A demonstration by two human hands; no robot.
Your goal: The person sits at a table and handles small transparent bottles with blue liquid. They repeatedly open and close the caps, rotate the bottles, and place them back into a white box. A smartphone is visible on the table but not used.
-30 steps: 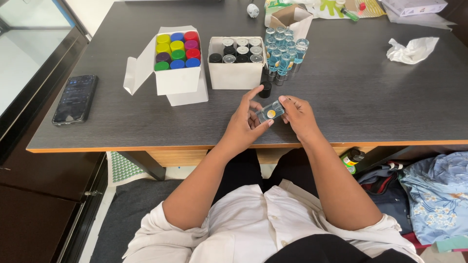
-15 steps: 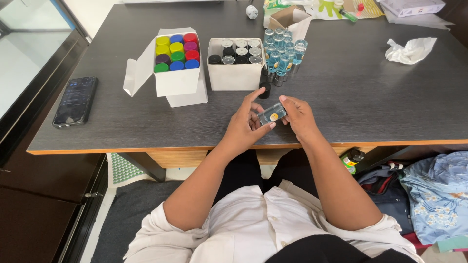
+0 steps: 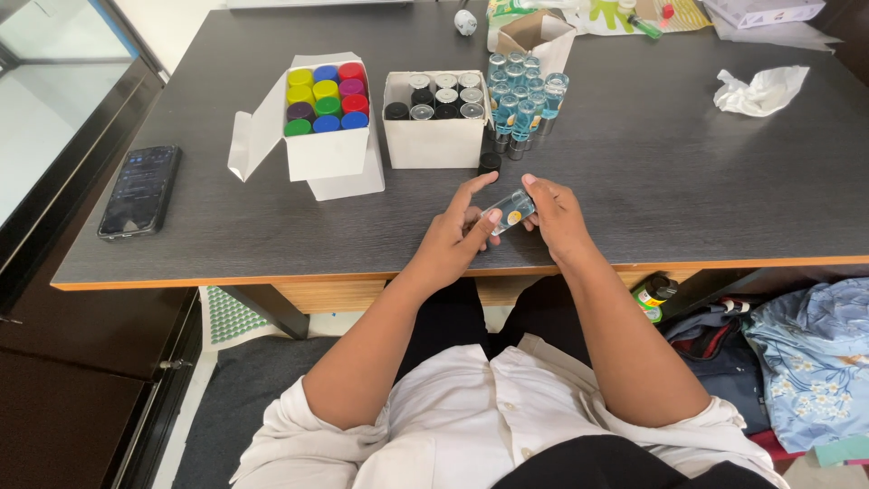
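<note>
Lying tilted between both hands above the near edge of the dark table [image 3: 272,235], the small clear vial [image 3: 509,212] runs lower-left to upper-right. Left hand [image 3: 455,237] pinches its lower end; right hand [image 3: 554,217] apparently closes on the upper.

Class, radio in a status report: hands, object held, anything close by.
Left hand and right hand both grip small clear glass vial. Black cap lies just beyond.

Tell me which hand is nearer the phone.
Left. The left hand sits on the phone's side of the desk, though well apart from it; the right hand is farther off, beyond the small clear bottle both hands hold.
</note>
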